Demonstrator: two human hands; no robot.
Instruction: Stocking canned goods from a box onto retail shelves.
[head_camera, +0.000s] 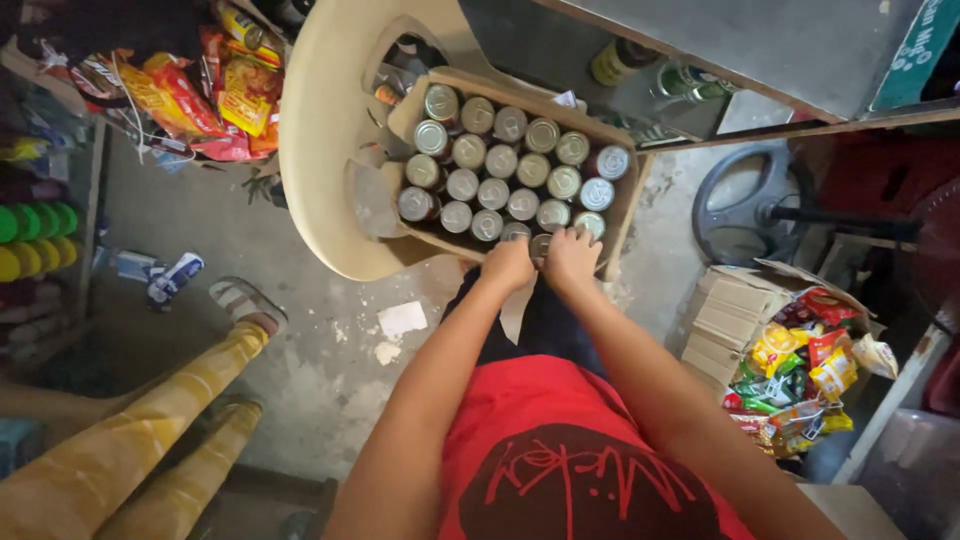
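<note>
— Two hands at work? Where are they?

— Both side by side at the near edge of the box. The left hand is curled, knuckles up; the right hand is curled too, just beside it, almost touching. Between them sits a can, half hidden, and both hands seem to close on it. How tight the fingers grip, I cannot tell.

— And beyond the hands?

— Rows of cans, upright, silver lids up, packed close in the box. The box rests on a cream plastic chair.

— To the sides?

— Right of the right hand, lower down, a carton with bright snack packets. Left of the left hand, on the floor, a paper scrap and another person's leg in yellow with a sandal. Far left, beyond that, more snack bags.
</note>
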